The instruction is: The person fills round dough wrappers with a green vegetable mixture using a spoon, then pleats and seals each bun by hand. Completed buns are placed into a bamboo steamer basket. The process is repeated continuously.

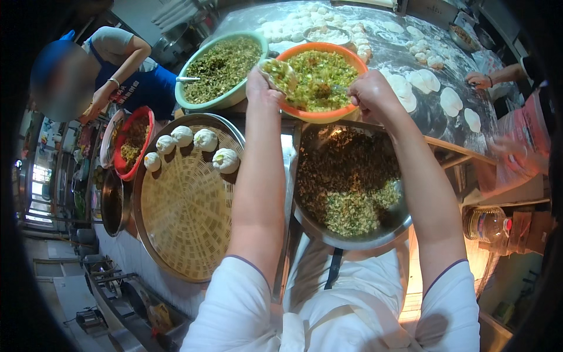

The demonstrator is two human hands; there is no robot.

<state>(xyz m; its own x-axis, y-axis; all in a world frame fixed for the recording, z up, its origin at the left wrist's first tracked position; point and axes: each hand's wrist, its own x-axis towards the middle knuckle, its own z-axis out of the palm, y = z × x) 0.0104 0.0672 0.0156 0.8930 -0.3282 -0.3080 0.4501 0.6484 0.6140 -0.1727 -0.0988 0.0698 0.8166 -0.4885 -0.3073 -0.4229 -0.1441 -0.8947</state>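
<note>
My left hand cups a round dough wrapper with green chopped filling in it, at the left rim of an orange plastic basin. Over that basin's right rim, my right hand grips a metal utensil; its working end is blurred against the chopped green vegetable filling, so its shape is unclear. To the left of my forearm, several pleated buns sit along the far side of a round woven steamer tray.
A green basin of chopped greens stands left of the orange one. Close to my waist is a steel bowl of two fillings. Flattened wrappers lie on the floured table. A co-worker stands left; another person's hand is right.
</note>
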